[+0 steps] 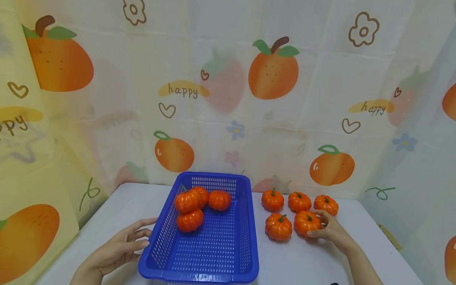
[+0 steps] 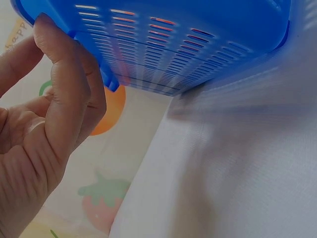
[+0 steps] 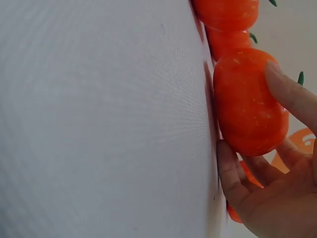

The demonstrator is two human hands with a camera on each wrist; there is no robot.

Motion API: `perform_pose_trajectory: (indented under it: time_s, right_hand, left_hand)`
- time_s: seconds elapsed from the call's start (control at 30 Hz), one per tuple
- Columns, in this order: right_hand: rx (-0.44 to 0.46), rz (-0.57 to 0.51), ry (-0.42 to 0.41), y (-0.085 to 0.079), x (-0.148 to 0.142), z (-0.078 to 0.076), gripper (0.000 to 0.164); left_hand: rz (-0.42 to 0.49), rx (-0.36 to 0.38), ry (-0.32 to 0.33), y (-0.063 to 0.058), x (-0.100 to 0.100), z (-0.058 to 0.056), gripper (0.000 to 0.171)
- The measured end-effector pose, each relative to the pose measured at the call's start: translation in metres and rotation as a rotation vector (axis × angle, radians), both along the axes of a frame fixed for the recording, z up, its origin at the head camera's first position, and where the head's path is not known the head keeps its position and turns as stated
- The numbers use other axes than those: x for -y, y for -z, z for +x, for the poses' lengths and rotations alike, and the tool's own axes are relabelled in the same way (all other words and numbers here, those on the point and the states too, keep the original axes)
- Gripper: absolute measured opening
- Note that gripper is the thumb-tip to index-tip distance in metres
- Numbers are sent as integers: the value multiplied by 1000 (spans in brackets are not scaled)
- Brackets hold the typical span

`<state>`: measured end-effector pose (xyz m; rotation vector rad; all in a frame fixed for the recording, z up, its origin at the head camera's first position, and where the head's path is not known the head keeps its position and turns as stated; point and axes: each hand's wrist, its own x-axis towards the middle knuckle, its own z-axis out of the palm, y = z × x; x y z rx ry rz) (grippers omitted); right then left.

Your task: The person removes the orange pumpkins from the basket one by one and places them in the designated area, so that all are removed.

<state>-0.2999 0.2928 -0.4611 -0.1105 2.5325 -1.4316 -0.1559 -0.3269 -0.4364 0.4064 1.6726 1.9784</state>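
My right hand (image 1: 333, 231) grips a small orange pumpkin (image 1: 307, 224) by its right side, the thumb on the near face and the other fingers behind and below. In the right wrist view this pumpkin (image 3: 247, 101) is close against the white table surface. To the left, a blue plastic basket (image 1: 251, 237) with slotted walls holds several pumpkins (image 1: 190, 220) in its far left part. My left hand (image 1: 119, 247) is beside the basket's left wall, its loosely bent fingers at the rim; the left wrist view shows a fingertip (image 2: 45, 21) right at the rim.
Right of the basket, other pumpkins stand on the white table (image 1: 288, 263): one (image 1: 278, 227) just left of the gripped one, and a back row with a left (image 1: 272, 200), middle (image 1: 299, 202) and right (image 1: 325, 204) pumpkin. A fruit-printed curtain (image 1: 228, 130) hangs behind.
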Motion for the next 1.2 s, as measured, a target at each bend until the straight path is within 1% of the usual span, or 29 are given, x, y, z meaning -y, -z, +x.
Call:
perform_pose_trajectory:
  time_s: [0.2, 0.47, 0.63, 0.73, 0.9, 1.03, 1.2]
  right_hand:
    - [24, 20, -10, 0, -1, -1, 80]
    - [31, 7, -35, -3, -1, -2, 80]
    - [48, 9, -28, -3, 0, -2, 81]
    - [64, 22, -21, -4, 0, -2, 81]
    - [64, 52, -31, -7, -1, 1, 81]
    - [67, 33, -14, -10, -2, 2, 79]
    - [56, 25, 45, -14, -1, 0, 77]
  left_hand:
    - [-17, 3, -12, 1, 0, -1, 47]
    - [-29, 6, -24, 2, 0, -1, 46]
    - [-37, 16, -32, 2, 0, -1, 45]
    - [-36, 19, -31, 2, 0, -1, 45]
    - [-24, 13, -22, 1, 0, 0, 46]
    - [-17, 10, -18, 0, -1, 0, 46]
    - [-19, 16, -24, 0, -1, 0, 46]
